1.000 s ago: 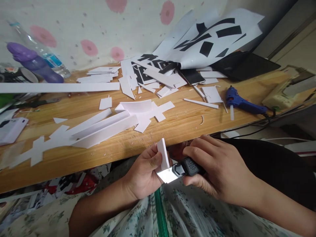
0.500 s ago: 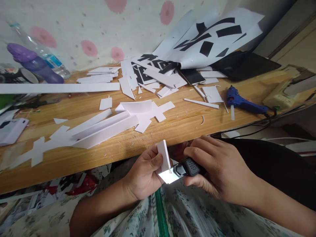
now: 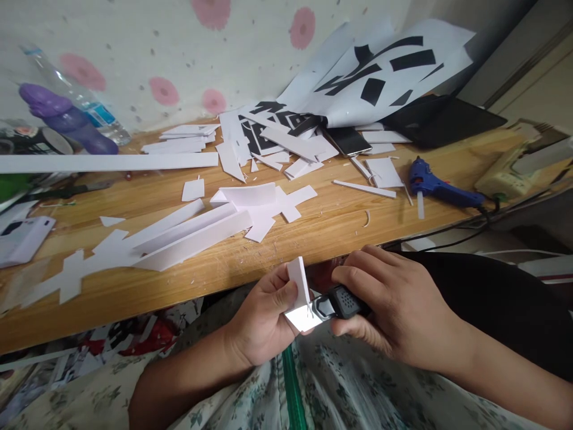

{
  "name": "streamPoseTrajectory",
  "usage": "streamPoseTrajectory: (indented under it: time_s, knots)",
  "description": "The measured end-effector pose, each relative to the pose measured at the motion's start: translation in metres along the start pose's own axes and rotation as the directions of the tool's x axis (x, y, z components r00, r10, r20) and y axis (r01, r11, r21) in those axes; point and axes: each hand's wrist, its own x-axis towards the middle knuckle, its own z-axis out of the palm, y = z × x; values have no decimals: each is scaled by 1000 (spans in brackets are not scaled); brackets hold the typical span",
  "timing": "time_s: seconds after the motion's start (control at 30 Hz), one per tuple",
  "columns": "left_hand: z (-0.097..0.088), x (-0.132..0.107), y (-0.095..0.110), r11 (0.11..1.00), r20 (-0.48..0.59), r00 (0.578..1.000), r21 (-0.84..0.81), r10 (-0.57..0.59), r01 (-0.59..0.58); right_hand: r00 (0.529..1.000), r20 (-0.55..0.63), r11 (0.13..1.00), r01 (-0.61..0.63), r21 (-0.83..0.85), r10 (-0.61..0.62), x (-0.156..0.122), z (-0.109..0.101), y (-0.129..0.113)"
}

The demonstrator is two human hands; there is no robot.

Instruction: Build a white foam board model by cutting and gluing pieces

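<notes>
Between the thumb and fingers of my left hand (image 3: pixel 264 319) stands a small white foam board piece (image 3: pixel 298 280), tilted slightly. My right hand (image 3: pixel 389 304) is closed around the black handle of a utility knife (image 3: pixel 347 301). The knife's wide, shiny blade lies against the lower edge of the piece, where a thin shaving curls off. Both hands are in front of the table edge, above my lap. Beyond them on the table lies a white foam board assembly (image 3: pixel 192 236) with upright walls and cross-shaped ends.
On the wooden table (image 3: pixel 215 278) lie foam board scraps (image 3: pixel 290 143), a blue glue gun (image 3: pixel 441 185) and a power strip (image 3: pixel 510 170). A patterned sheet (image 3: pixel 376 89) leans at the back. Bottles (image 3: pixel 67 116) and a phone (image 3: pixel 27 239) are at left.
The blade has shifted slightly left along the lower edge of the foam board piece. Both hands keep their grip; the whole view has moved a little.
</notes>
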Motion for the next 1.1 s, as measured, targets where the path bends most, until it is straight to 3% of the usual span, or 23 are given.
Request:
streamPoseTrajectory:
  time_s: [0.23,0.47,0.67,1.1]
  knots:
    - [-8,-4,-3,999,-7,999,19,-31,31,999,-31,1000,-27,-8,27,-1,1,3]
    - [-12,-4,-7,999,55,998,41,6,-9,998,-44,997,-51,-60,49,-3,1,7]
    - [-11,-5,-7,999,-14,1000,40,-16,16,1000,-21,1000,-16,-23,16,0,-2,1]
    - [-17,-7,-10,993,106,994,118,-22,9,996,-62,996,-66,-67,62,-2,-5,9]
